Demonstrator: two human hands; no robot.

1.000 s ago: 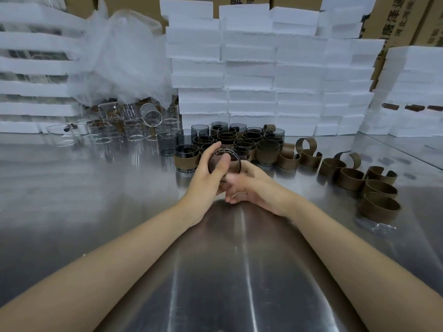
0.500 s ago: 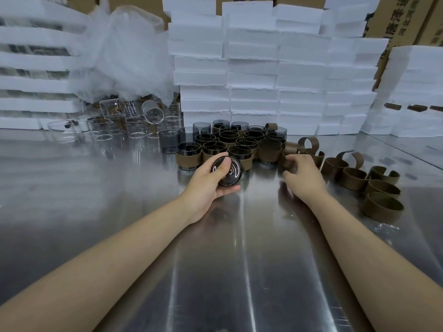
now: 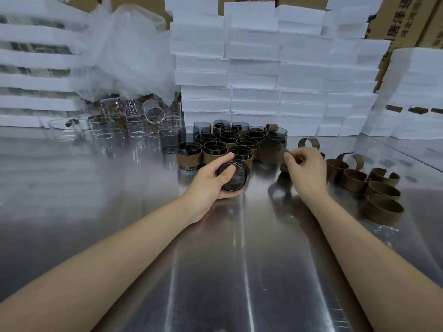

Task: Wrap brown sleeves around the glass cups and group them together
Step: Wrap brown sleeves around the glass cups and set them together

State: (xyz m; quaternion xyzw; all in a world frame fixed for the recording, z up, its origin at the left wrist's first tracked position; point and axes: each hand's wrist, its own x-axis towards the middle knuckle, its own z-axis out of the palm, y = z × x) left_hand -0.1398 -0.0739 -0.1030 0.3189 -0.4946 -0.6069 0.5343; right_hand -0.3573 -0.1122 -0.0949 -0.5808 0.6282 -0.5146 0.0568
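The steel tabletop (image 3: 119,236) spreads under both forearms and carries everything. Beyond the two grips, at its far edge, rise stacks of white foam blocks (image 3: 263,75), with crumpled clear plastic wrap (image 3: 124,51) heaped further to the left of them.

Directly beyond the left grip (image 3: 211,183), and just beside it, stands the group of sleeved cups (image 3: 230,142). They are dark glass, upright and packed touching one another, most of them banded in brown. Further off to the left of that grip is a loose scatter of clear glass cups (image 3: 134,125), one of them tipped over.

To the right of the right grip (image 3: 306,168) lie the loose brown sleeves (image 3: 374,188), curled into open rings, some touching.

The left grip is wrapped round a dark glass cup (image 3: 236,179), thumb over the near side and fingers behind. The cup is tilted on its side, one round end facing the camera, just in front of the group.

The right grip has its fingers curled and pinches a brown sleeve (image 3: 284,167) between thumb and forefinger. Most of that sleeve is hidden by the fingers.
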